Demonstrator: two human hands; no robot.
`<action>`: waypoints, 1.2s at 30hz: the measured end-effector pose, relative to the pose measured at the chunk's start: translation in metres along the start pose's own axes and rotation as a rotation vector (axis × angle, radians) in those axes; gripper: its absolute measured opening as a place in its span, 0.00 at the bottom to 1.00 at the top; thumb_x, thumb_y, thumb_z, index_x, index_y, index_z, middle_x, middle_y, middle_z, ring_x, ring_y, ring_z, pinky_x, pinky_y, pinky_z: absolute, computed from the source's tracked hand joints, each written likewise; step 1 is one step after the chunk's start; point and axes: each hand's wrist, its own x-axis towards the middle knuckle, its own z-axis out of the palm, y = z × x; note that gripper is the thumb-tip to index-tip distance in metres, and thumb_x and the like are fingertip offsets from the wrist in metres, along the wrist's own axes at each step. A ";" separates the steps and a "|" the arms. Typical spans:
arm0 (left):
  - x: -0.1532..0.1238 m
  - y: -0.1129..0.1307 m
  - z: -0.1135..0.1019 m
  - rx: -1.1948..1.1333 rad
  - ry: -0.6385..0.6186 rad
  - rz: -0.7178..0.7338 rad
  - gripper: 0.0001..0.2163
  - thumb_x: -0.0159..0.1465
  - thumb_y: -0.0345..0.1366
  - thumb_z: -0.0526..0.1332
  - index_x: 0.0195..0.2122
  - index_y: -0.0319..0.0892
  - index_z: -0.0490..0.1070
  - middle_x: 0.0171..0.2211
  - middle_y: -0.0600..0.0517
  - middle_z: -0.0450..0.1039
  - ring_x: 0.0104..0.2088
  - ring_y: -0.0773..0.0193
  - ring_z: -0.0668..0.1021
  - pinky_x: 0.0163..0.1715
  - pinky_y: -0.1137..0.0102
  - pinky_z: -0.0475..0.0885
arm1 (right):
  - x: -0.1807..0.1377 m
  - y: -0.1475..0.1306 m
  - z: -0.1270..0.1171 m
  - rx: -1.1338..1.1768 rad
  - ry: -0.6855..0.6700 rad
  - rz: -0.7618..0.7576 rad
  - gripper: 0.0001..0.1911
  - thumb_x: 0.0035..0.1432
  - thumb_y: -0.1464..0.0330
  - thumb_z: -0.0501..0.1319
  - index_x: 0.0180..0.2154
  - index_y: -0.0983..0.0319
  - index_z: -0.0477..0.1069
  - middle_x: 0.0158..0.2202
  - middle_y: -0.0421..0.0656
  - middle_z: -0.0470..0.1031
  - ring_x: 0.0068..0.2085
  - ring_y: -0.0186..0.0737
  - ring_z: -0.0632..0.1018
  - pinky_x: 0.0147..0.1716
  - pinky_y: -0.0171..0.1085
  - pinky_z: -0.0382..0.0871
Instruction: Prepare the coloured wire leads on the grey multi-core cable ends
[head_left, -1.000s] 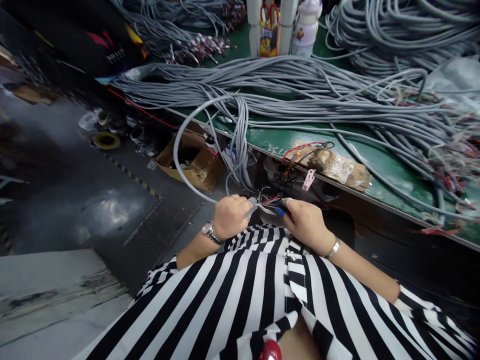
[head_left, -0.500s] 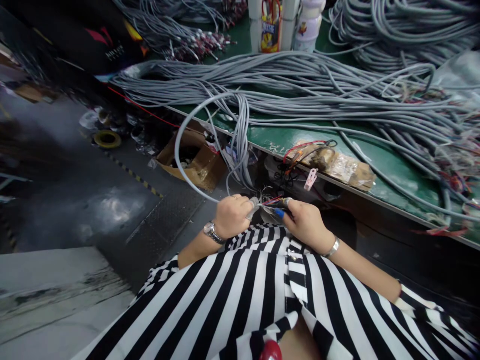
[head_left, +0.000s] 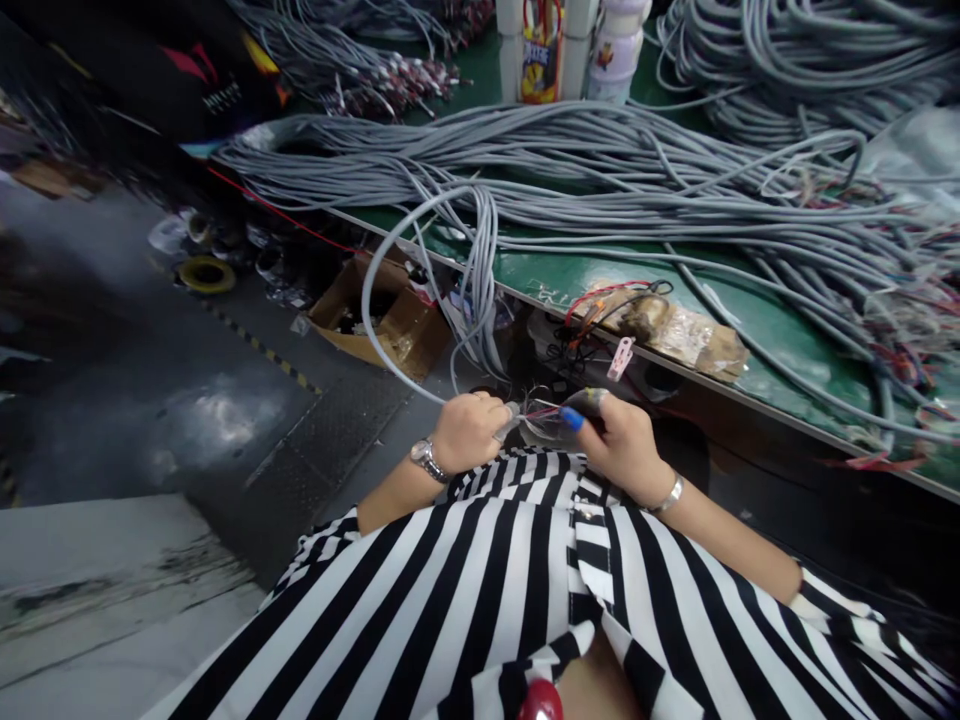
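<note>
Left hand (head_left: 469, 432) knuckles up, fingers closed on grey cable (head_left: 366, 300); right hand (head_left: 628, 448) opposite, thumb inward, fingers pinching thin wires (head_left: 543, 412). Yellow-black label (head_left: 538, 68): lettering illegible.

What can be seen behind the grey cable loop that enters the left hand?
Behind the grey cable loop, an open cardboard box and part of the table edge show. The loop covers a strip of the box, whose dark contents cannot be identified.
</note>
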 end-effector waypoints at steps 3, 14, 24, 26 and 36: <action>0.000 -0.005 0.001 -0.075 -0.027 -0.050 0.12 0.65 0.37 0.54 0.30 0.41 0.74 0.26 0.49 0.74 0.30 0.62 0.74 0.30 0.68 0.64 | -0.002 0.004 -0.007 0.196 0.078 0.072 0.09 0.61 0.62 0.57 0.39 0.60 0.71 0.33 0.45 0.77 0.31 0.39 0.77 0.33 0.38 0.71; 0.004 0.001 -0.008 -0.094 -0.023 -0.057 0.12 0.65 0.39 0.54 0.28 0.41 0.73 0.24 0.49 0.73 0.30 0.62 0.75 0.31 0.68 0.64 | 0.012 -0.002 -0.016 0.017 -0.111 -0.241 0.17 0.58 0.70 0.59 0.50 0.60 0.68 0.47 0.48 0.76 0.42 0.44 0.75 0.43 0.43 0.70; 0.007 0.004 -0.015 -0.065 -0.059 -0.013 0.08 0.61 0.34 0.55 0.27 0.42 0.71 0.26 0.49 0.73 0.30 0.61 0.74 0.30 0.67 0.64 | 0.016 0.002 0.000 -0.136 -0.220 -0.276 0.08 0.55 0.76 0.56 0.36 0.61 0.72 0.30 0.46 0.76 0.35 0.42 0.70 0.34 0.38 0.64; 0.007 0.002 -0.013 -0.069 -0.069 0.035 0.06 0.59 0.33 0.56 0.27 0.42 0.70 0.26 0.50 0.73 0.30 0.61 0.74 0.30 0.67 0.64 | 0.017 0.001 0.000 -0.057 -0.253 -0.185 0.06 0.54 0.76 0.57 0.33 0.62 0.71 0.28 0.45 0.74 0.33 0.41 0.70 0.33 0.37 0.64; 0.011 -0.024 -0.009 -0.753 -0.169 0.137 0.15 0.64 0.47 0.55 0.35 0.42 0.76 0.27 0.48 0.75 0.31 0.63 0.75 0.35 0.68 0.68 | 0.023 0.004 0.025 1.165 -0.413 0.621 0.19 0.39 0.62 0.72 0.29 0.61 0.65 0.23 0.35 0.71 0.23 0.32 0.71 0.25 0.34 0.67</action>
